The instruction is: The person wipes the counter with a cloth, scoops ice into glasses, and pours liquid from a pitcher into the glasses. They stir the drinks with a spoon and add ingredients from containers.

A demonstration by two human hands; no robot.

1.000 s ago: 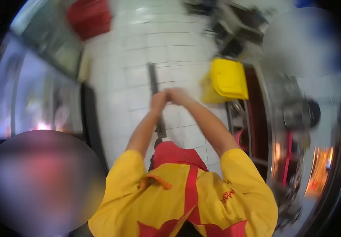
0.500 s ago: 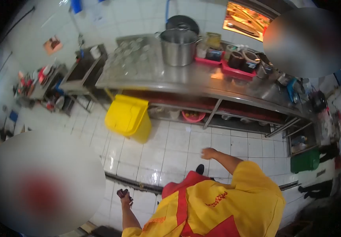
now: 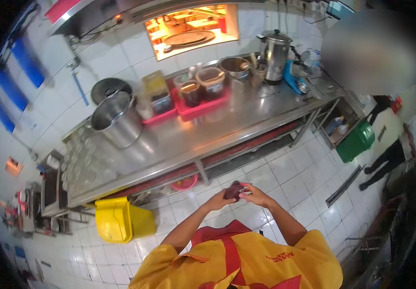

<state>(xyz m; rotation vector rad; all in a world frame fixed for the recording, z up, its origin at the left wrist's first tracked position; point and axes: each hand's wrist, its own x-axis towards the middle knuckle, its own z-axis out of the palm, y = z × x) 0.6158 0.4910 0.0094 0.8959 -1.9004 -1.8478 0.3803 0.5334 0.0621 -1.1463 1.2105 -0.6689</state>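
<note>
A small dark maroon object (image 3: pixel 233 191), whose kind I cannot make out, is held out before my chest, above the floor tiles. My left hand (image 3: pixel 220 200) is closed round its left side. At its right side, my right hand (image 3: pixel 256 196) has thumb and fingers bent onto the edge. Beyond both hands runs a long steel counter (image 3: pixel 169 154) with a shelf below.
A large steel pot (image 3: pixel 117 120), pink trays (image 3: pixel 203 110) of containers and a steel urn (image 3: pixel 275 58) stand on the counter. A yellow bin (image 3: pixel 121 219) is at the left, a green bin (image 3: pixel 356 141) at the right. A person's dark-clothed legs (image 3: pixel 386 156) show at far right.
My view has swung to the right. The maroon object has come up from my left side to my front, and my right hand has moved in to meet it.
</note>
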